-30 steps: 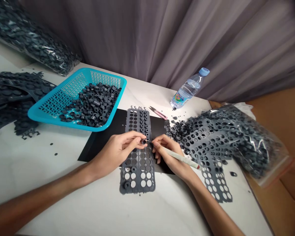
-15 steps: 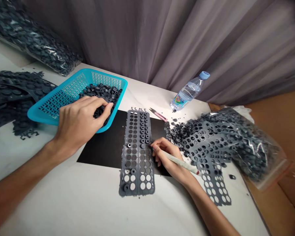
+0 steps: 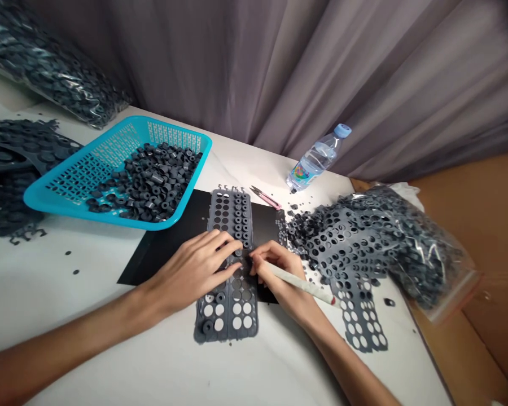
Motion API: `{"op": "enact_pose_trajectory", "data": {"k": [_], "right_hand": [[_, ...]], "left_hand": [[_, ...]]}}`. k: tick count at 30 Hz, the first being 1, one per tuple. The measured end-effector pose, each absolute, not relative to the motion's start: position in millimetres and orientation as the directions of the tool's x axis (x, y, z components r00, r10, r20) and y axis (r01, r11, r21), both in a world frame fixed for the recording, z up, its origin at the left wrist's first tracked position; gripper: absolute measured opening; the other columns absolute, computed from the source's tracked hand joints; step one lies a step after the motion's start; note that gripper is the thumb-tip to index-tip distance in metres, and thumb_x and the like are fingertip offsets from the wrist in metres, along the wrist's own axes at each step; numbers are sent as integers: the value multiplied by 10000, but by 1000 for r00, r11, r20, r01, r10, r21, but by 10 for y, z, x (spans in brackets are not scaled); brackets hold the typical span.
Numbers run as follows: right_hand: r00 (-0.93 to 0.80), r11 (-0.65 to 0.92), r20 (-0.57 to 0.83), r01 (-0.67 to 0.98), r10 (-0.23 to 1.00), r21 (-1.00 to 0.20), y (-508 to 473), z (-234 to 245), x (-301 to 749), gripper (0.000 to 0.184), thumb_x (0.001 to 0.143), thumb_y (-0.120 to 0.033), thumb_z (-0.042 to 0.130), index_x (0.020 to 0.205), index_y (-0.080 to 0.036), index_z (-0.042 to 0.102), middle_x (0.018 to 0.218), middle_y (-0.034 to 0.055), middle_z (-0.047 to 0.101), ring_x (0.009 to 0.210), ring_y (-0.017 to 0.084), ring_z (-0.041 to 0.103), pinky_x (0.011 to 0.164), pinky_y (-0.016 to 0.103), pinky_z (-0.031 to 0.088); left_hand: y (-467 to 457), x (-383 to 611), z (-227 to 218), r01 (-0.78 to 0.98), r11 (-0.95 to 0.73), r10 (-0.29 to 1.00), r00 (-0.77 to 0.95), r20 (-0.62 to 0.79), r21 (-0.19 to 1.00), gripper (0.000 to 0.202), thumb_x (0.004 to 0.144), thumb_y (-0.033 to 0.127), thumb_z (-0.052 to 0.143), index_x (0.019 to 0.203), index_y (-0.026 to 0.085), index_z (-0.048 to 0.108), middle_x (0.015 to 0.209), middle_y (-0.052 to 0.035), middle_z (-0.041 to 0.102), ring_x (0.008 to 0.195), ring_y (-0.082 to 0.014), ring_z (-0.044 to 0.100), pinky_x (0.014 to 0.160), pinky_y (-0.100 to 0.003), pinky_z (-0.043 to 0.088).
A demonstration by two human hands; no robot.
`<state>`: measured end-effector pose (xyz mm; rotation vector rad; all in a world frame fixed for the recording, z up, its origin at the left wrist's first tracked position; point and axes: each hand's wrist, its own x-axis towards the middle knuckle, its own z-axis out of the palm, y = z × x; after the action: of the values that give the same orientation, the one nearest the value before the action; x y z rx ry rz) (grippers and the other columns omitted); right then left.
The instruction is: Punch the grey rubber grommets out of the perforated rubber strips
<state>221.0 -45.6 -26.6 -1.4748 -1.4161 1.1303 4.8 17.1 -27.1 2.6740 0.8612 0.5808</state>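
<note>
A dark grey rubber sheet (image 3: 226, 332) with rows of round holes lies lengthwise before me. Small ring-shaped rubber pieces (image 3: 242, 217) stand in its upper right rows, and a few more sit at its lower left. Over the middle of the sheet is my left hand (image 3: 195, 268), thumb and index finger apart on either side of one rubber piece. Whether they touch it I cannot tell. My right hand (image 3: 283, 270) grips a pen-like tool (image 3: 300, 282) with a pale wrapped shaft and a red end. Its tip, at the sheet's right edge, is mostly hidden by the fingers.
A turquoise basket (image 3: 88, 211) of loose rubber pieces stands at left. A black mat (image 3: 152, 248) lies under the sheet. Behind are pink-handled snips (image 3: 266, 198) and a water bottle (image 3: 317, 160). Perforated scrap sheets (image 3: 364, 304) and a filled plastic bag (image 3: 432, 276) lie at right.
My left hand has moved right and down from the basket to the sheet. My right hand still holds the tool beside the sheet. The whole view has shifted slightly.
</note>
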Motion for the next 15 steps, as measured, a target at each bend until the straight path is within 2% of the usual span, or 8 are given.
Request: {"op": "enact_pose_trajectory", "data": {"k": [3, 6, 15], "right_hand": [[-12, -62, -69, 313, 998, -948, -433, -275, 2193, 64, 933, -246, 630, 898, -202, 660, 789, -9, 672, 658, 118, 554, 583, 232, 414], [-11, -59, -66, 318, 998, -946, -414, -268, 2180, 83, 937, -257, 624, 889, -202, 665, 799, -3, 670, 701, 131, 568, 611, 239, 416], [-52, -59, -79, 302, 996, -951, -414, -268, 2177, 114, 948, -297, 622, 897, -204, 661, 863, 19, 687, 781, 162, 604, 698, 272, 457]], "left_hand": [[205, 23, -287, 488, -737, 640, 728, 248, 468, 190, 1030, 299, 576, 1192, 206, 611, 1121, -52, 645, 1073, -239, 617, 959, -414, 516], [228, 2, -269, 470, -715, 645, 729, 229, 517, 191, 1027, 298, 589, 1202, 223, 609, 1145, -43, 635, 1113, -234, 594, 986, -412, 505], [211, 4, -246, 461, -723, 631, 744, 221, 513, 191, 1036, 296, 574, 1210, 222, 604, 1143, -47, 617, 1099, -242, 583, 969, -442, 506]]}}
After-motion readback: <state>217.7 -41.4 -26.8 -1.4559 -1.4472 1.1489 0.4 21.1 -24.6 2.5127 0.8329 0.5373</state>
